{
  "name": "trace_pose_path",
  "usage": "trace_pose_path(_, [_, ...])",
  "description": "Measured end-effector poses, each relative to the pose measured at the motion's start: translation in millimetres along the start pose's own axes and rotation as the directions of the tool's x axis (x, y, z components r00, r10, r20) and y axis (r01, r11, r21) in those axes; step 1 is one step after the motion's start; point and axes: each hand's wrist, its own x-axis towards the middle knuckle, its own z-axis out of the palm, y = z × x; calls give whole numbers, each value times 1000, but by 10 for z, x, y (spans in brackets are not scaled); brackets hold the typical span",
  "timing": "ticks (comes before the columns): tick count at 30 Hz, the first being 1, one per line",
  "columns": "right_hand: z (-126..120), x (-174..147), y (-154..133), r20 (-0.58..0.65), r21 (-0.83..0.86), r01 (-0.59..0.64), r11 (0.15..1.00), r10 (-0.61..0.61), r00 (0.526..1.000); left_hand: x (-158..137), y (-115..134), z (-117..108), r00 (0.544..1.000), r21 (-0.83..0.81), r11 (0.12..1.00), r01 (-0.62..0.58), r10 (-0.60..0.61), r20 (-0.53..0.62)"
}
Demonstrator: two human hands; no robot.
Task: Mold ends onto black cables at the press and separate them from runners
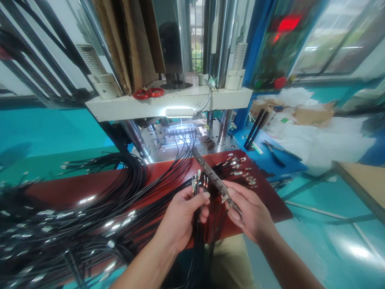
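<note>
My left hand (188, 214) is closed around a bunch of black cables (197, 233), whose metal-tipped ends stick up above the thumb. In my right hand (249, 208) is a long, narrow dark strip (212, 174) with slots along it, tilted up and to the left. A small metallic piece shows at the right fingertips; whether it belongs to the strip or to a cable, I cannot tell. Behind the hands, a row of thin black cables runs into a lit fixture (180, 130) in the press.
A red-brown work surface (171, 162) carries many black cables (75, 212) at left and more connector ends (240, 170) at right. Red-handled scissors (148, 93) lie on the white press plate (120, 109). Pliers (273, 154) rest on a blue surface at right.
</note>
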Motion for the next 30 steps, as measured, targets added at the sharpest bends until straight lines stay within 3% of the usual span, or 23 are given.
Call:
trace_pose_path(11, [19,-20,-22,2,-33,-2,999,2,1000,19,8,40,1000,103,995,6,-6,7])
trace_pose_path(17, [55,-44,-88,3,-52,-17,998,17,1000,-8,16,82,995,372,928,-14,48,-84])
trace_pose_path(22, [74,-54,-106,-52,-60,-74,995,70,996,-15,2,91,988,555,829,-74,138,-73])
trace_pose_path(30, [55,-48,-85,-15,-121,-39,992,37,999,-14,-24,90,987,566,817,-105,156,-41])
